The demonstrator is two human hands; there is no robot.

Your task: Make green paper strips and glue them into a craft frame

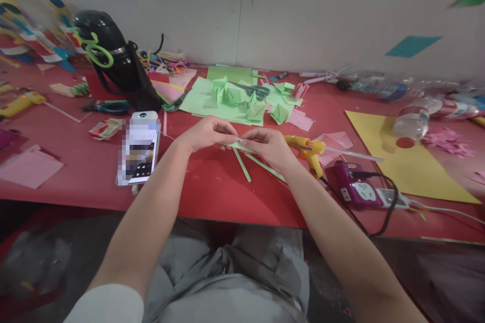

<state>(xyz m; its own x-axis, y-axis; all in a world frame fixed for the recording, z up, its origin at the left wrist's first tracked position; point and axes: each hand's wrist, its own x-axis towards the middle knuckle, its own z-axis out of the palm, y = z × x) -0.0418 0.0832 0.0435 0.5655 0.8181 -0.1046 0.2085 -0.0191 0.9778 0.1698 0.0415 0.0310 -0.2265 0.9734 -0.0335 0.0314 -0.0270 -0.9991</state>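
Both hands meet over the red table [212, 189], pinching a small piece of light green paper [242, 146] between them. My left hand [206, 133] grips its left end with closed fingers. My right hand [267, 145] holds the right end, fingers curled. Two thin green paper strips [242, 165] lie on the table just below the hands. A yellow glue gun [307, 150] rests right beside my right hand. Folded green paper shapes [246, 103] sit on green sheets behind the hands.
A phone [139, 150] lies left of my left arm. A purple power strip [358, 191] with black cable sits at right, beside a yellow sheet [420, 171] and a plastic bottle [415, 121]. A black helmet and bag [113, 55], scissors [254, 91] and pink paper [28, 167] are around.
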